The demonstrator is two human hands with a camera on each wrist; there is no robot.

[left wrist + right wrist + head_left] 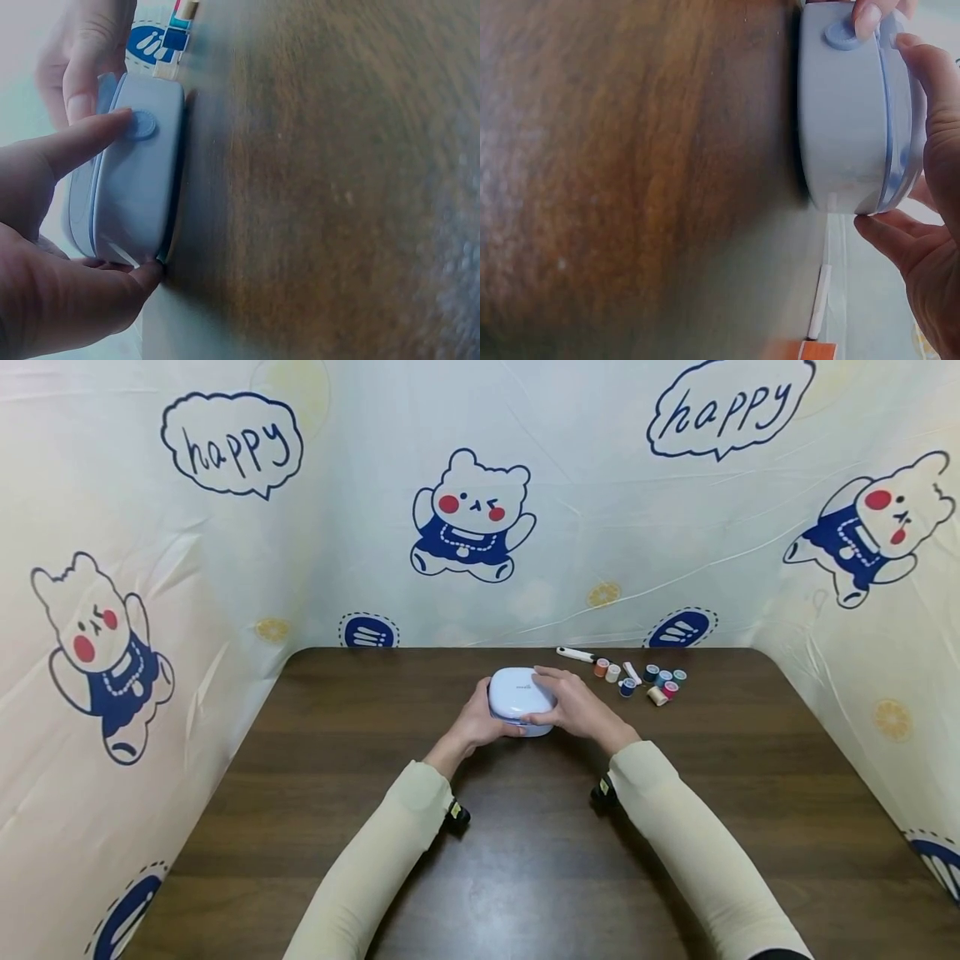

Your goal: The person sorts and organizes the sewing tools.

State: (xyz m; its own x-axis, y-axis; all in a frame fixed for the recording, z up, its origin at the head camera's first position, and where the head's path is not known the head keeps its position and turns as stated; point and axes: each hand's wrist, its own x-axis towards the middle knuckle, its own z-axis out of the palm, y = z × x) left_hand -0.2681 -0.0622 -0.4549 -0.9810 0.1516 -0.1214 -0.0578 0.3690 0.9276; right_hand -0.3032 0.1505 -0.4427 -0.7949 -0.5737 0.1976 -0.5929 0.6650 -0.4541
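Note:
A pale blue rounded box (521, 692) with its lid on stands on the table between both hands. My left hand (480, 718) grips its left side; in the left wrist view, the thumb of that hand (67, 225) touches a round button (141, 125) on the front of the box (139, 180). My right hand (573, 703) holds the right side, its thumb at the front edge of the lid. From the right wrist view, the right hand (930, 165) has its thumb at the lid seam and fingers at the side of the box (844, 120).
Right of the box, several thread spools (651, 673) in various colours lie near the table's back edge. Beside them are a white-handled tool (576, 654) and a small white item (632, 673). Behind the brown table (510, 860) hangs a printed cloth (600, 527).

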